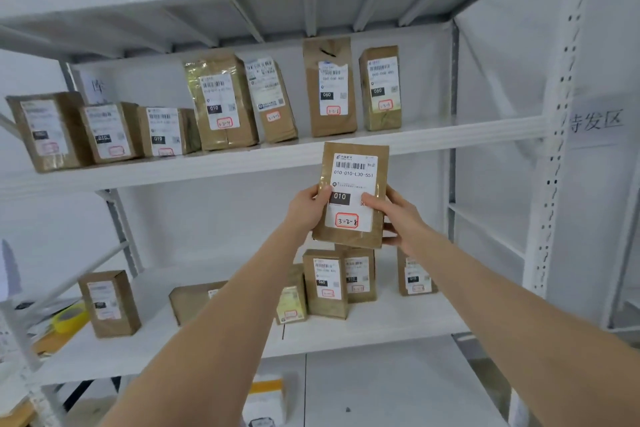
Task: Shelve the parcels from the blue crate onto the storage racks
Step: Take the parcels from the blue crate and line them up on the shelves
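**Fingers (323,192) of both hands curled round a labelled parcel in front of the rack**

A brown paper parcel (356,159) is held upright in the air, its top overlapping the front edge of the middle shelf (207,168). Its label is turned to the camera, marked 010, with 3-2-8 handwritten in a red frame. The lower half is gripped from both sides. The left hand (306,208) lays its thumb on the label's left edge and the right hand (403,218) lays its thumb on the right. The remaining fingers are mostly hidden behind the parcel.

Seven brown parcels are lined up on the middle shelf. The rightmost, a 060 box (380,88), stands well apart from the perforated white upright (554,163). A paper sign (595,121) is fixed beyond that upright.

More parcels are stood on the lower shelf (363,333), several partly covered by the forearms and the held parcel. A yellow tape roll (69,319) lies at the far left.
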`<action>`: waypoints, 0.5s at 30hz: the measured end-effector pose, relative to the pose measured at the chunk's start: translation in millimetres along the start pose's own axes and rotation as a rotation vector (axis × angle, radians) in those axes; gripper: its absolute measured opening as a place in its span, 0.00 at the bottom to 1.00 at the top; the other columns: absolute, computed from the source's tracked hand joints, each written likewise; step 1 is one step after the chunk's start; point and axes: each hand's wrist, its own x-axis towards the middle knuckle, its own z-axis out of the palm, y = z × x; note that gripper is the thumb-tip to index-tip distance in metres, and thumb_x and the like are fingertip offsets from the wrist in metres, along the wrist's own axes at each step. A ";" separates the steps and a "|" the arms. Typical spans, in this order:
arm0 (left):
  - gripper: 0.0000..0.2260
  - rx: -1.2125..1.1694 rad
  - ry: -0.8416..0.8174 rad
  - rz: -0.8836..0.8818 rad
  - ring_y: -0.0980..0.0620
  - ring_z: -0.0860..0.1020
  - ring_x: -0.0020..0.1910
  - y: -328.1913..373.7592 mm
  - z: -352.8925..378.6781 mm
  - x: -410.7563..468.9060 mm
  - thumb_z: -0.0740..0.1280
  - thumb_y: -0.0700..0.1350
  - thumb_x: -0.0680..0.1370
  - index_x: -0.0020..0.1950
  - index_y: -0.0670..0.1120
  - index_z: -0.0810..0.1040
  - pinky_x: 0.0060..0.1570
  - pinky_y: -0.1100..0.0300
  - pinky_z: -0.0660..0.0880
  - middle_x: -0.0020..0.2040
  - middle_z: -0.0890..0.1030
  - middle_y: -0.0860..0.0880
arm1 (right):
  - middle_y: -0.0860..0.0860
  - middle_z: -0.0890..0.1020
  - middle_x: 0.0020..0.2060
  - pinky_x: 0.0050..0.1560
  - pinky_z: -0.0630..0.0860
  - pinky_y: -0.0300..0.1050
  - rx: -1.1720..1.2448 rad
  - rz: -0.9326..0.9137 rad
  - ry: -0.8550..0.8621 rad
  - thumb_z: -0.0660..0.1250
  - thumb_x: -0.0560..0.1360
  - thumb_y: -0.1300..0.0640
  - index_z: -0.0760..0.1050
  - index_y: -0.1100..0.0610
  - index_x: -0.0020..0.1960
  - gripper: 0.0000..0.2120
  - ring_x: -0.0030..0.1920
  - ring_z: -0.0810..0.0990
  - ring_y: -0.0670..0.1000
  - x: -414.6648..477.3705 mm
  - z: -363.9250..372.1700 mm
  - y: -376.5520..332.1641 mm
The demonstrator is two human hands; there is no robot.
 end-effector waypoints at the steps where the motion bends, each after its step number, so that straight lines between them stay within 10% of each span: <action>1: 0.15 0.006 0.009 0.027 0.46 0.79 0.54 7.3 -0.5 4.7 0.57 0.51 0.82 0.63 0.47 0.76 0.52 0.55 0.74 0.56 0.82 0.46 | 0.49 0.84 0.51 0.54 0.77 0.55 0.001 -0.023 0.013 0.74 0.70 0.49 0.65 0.40 0.71 0.33 0.52 0.81 0.54 0.7 0.8 -8.3; 15: 0.18 -0.097 0.044 0.337 0.47 0.73 0.64 141.0 43.4 67.2 0.52 0.39 0.82 0.71 0.45 0.70 0.66 0.51 0.70 0.65 0.76 0.47 | 0.45 0.84 0.48 0.43 0.77 0.47 0.042 -0.314 0.192 0.74 0.70 0.52 0.65 0.40 0.71 0.33 0.51 0.81 0.51 31.9 -66.8 -139.3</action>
